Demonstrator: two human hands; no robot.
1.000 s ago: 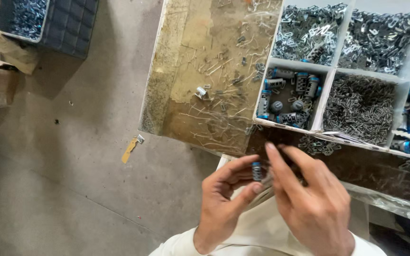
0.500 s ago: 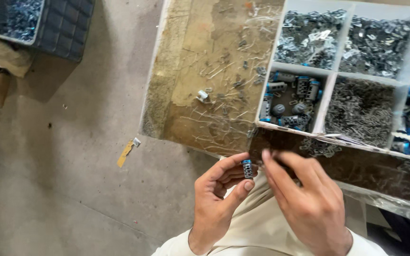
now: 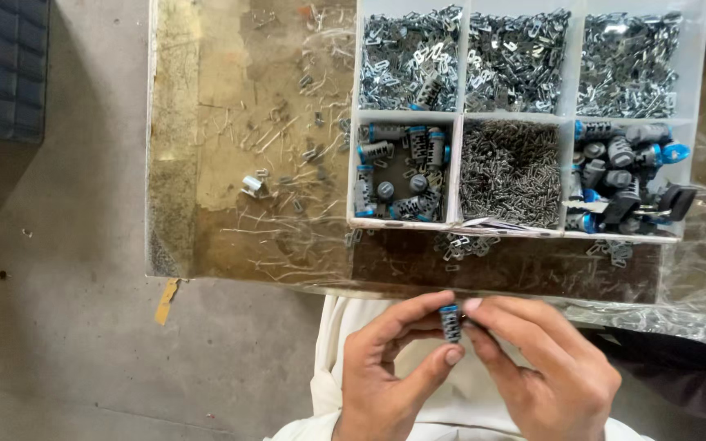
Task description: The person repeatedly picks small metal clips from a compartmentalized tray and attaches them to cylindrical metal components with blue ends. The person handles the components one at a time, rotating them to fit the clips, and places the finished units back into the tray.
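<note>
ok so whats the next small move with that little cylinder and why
Probably seat another small metal part into the cylinder: both the left hand and right hand pinch it by the fingertips, clear of the table, with the tray of parts just ahead.

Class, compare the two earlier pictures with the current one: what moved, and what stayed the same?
Both hands drew back off the workbench edge toward the body. The left hand and right hand still pinch the small grey cylinder with a blue end. The white compartment tray is unchanged.
</note>
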